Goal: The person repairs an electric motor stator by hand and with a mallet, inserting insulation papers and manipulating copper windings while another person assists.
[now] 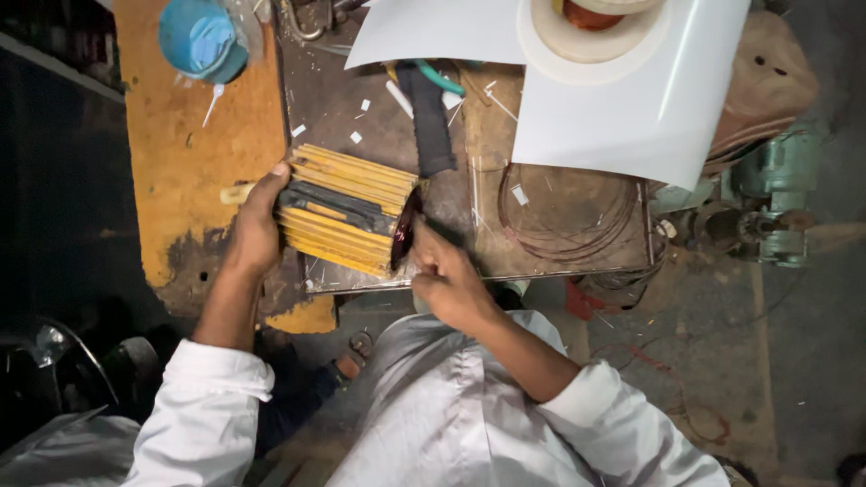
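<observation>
I am steadying a slatted yellow drum (347, 221), banded with a dark strap and lying on its side at the near left of the metal bench top (559, 243), with my left hand (255, 225) wrapping its fingers closed around the drum's left end. My right hand (448, 275) is curling into a near fist just beside the drum's dark right end, fingertips pinching together there, though I cannot tell what they are gripping. A white sheet (631, 108) carrying a tape roll (586, 32) is lying far right, a wire loop (568, 212) is resting beneath it, and a blue cap (200, 41) is sitting far left.
</observation>
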